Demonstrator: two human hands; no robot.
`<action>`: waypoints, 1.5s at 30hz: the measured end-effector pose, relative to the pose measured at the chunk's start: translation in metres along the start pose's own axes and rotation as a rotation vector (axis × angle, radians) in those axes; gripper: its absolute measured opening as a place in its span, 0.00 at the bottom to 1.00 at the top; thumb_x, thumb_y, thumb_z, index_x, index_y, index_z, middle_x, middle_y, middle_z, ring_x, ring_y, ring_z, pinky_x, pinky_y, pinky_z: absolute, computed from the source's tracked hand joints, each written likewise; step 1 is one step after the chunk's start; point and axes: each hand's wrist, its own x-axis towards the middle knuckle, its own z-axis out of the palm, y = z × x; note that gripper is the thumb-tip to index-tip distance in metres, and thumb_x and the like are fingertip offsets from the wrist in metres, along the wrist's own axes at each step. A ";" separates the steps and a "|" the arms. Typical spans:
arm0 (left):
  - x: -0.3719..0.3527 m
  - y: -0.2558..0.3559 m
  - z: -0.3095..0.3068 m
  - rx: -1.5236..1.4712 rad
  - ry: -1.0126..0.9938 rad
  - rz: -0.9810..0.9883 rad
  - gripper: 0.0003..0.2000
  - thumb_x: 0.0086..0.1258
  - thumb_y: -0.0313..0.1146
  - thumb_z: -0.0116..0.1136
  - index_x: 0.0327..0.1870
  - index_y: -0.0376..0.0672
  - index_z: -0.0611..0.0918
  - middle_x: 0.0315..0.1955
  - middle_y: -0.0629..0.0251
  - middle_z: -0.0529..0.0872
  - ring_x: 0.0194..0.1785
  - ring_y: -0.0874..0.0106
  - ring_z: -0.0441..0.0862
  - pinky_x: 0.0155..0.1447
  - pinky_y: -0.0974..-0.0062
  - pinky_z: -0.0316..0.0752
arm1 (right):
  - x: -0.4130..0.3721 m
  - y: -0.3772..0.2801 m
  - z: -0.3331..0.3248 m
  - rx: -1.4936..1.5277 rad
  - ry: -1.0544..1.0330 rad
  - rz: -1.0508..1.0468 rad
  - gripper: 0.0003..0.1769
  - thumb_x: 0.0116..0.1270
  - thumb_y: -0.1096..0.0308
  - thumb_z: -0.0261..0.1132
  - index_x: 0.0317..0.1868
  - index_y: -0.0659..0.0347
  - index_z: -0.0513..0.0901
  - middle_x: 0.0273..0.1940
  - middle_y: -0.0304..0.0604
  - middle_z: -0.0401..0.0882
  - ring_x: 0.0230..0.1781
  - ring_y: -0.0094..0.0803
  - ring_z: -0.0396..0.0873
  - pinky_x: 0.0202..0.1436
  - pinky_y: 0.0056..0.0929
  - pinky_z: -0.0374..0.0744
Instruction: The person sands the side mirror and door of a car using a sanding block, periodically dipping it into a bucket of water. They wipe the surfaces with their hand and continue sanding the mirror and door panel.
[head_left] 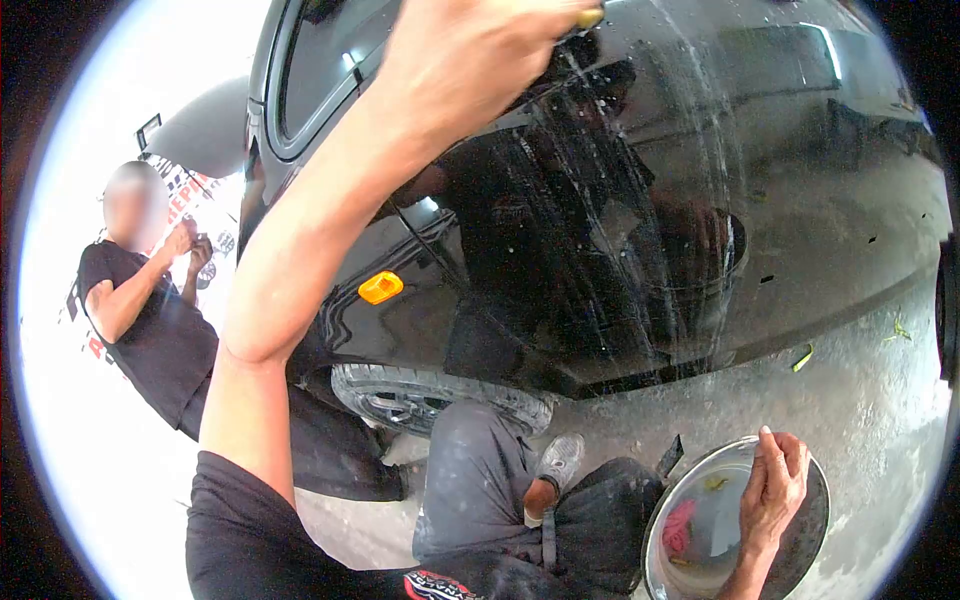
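L hand (470, 60): clenched on yellow item (590, 17), pressed to wet black car panel (620, 230). R hand (772, 490): fingers loose on steel basin (712, 470) rim, pink cloth (678, 527) inside. Risk: leaning on rim likely tips basin, spills water.

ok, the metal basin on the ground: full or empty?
Not empty: the basin holds a pink item and small scraps; water level cannot tell.

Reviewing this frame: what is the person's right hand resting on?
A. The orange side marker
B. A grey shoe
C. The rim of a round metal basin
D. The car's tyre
C: the right hand lies over the rim of the metal basin on the ground beside the black car, well away from the tyre.
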 end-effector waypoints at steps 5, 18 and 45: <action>-0.005 0.006 0.003 0.015 0.008 0.030 0.04 0.61 0.20 0.62 0.32 0.39 0.80 0.30 0.61 0.76 0.34 0.62 0.78 0.38 0.65 0.74 | -0.001 0.005 0.003 -0.021 -0.012 -0.009 0.15 0.69 0.81 0.66 0.55 0.62 0.86 0.44 0.50 0.83 0.42 0.45 0.81 0.47 0.39 0.80; -0.008 0.010 0.007 -0.037 0.003 -0.003 0.04 0.60 0.19 0.64 0.33 0.39 0.81 0.30 0.60 0.78 0.35 0.61 0.79 0.39 0.65 0.75 | 0.000 0.006 -0.001 -0.010 -0.011 0.041 0.20 0.66 0.81 0.67 0.57 0.59 0.86 0.46 0.49 0.83 0.45 0.47 0.80 0.51 0.43 0.80; -0.021 0.012 -0.008 0.006 0.120 -0.064 0.05 0.59 0.16 0.65 0.32 0.37 0.84 0.28 0.59 0.82 0.31 0.63 0.82 0.35 0.67 0.77 | -0.002 0.008 -0.005 -0.039 0.011 0.006 0.17 0.69 0.80 0.66 0.57 0.59 0.86 0.45 0.48 0.82 0.43 0.44 0.81 0.47 0.39 0.80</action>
